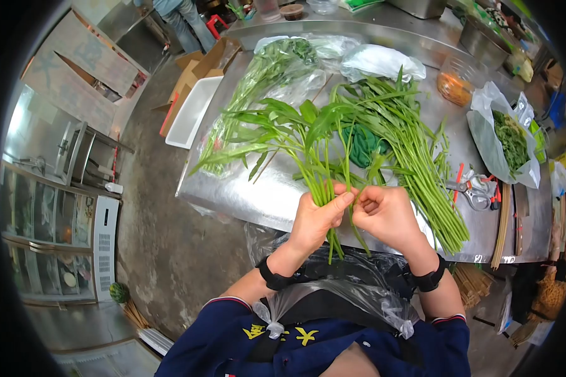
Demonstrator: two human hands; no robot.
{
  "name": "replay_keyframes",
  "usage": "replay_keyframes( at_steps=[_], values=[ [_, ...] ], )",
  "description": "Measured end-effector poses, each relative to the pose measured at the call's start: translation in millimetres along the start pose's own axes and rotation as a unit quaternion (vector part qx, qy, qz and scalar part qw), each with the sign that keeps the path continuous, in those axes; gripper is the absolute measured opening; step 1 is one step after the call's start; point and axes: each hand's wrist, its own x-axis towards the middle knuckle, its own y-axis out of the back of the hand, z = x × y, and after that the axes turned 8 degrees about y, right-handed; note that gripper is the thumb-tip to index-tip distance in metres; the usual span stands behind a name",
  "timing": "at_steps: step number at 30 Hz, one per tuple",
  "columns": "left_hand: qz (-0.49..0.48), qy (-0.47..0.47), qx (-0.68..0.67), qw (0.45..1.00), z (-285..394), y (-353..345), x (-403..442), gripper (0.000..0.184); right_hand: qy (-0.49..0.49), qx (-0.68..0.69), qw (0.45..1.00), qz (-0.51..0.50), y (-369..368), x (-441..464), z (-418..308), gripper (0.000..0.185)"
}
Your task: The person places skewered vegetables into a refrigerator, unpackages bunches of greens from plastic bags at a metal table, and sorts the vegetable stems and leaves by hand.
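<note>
Bare left hand (321, 217): fingers mostly hidden behind bunch of long green leafy stems (316, 179). Bare right hand (388, 212): fingertips partly hidden by own curled fingers; exact grip cannot be told. Dark green crumpled bundle (361, 146): partly covered by leaves, material unclear. Cloudy white plastic bag (383, 63): contents obscured. Person in pale blue jeans (188, 24): cut off by top edge. Glass-doored metal cabinet (47, 217): contents blurred.

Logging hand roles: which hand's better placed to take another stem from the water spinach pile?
Likely the right hand: it's nearer the water spinach pile, while the left hand is wrapped around a stem bunch.
</note>
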Motion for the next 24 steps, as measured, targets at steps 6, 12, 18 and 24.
replay_keyframes(
  at_steps=[6, 12, 18, 24],
  values=[
    [-0.038, -0.028, 0.020, 0.999, -1, 5, -2, 0.015, -0.007, 0.141, 0.988, 0.055, -1, 1, 20, 0.014],
    [-0.104, -0.047, 0.012, 0.993, -3, 9, -7, 0.018, 0.008, 0.127, 0.989, -0.069, 4, -19, 17, 0.025],
    [-0.114, -0.083, 0.007, 0.990, -4, 7, -5, 0.021, 0.032, 0.103, 0.988, -0.110, -2, -29, 29, 0.021],
    [-0.036, -0.056, -0.023, 0.997, 1, 7, 0, 0.032, -0.004, 0.325, 0.944, 0.057, 24, -17, 17, 0.015]
  ],
)
